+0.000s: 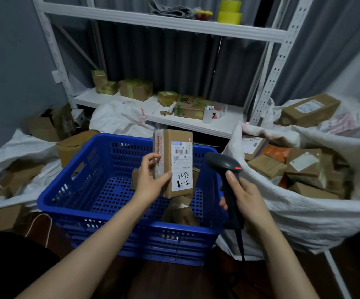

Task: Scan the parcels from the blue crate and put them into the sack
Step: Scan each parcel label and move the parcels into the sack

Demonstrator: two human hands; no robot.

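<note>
Left hand (151, 182) pinches the parcel (167, 147) upright over the blue crate (101, 169), label (182, 169) just left of the scanner (224, 165) that the right hand (248, 197) grips (sack (293, 210) beyond those fingers); aim seems slightly off.

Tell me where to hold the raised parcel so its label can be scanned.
Grip the parcel by its long left edge, coming from the left, as the left hand does. It stands upright, its label covers the front's right part, and the scanner in the right hand is to its right.
</note>
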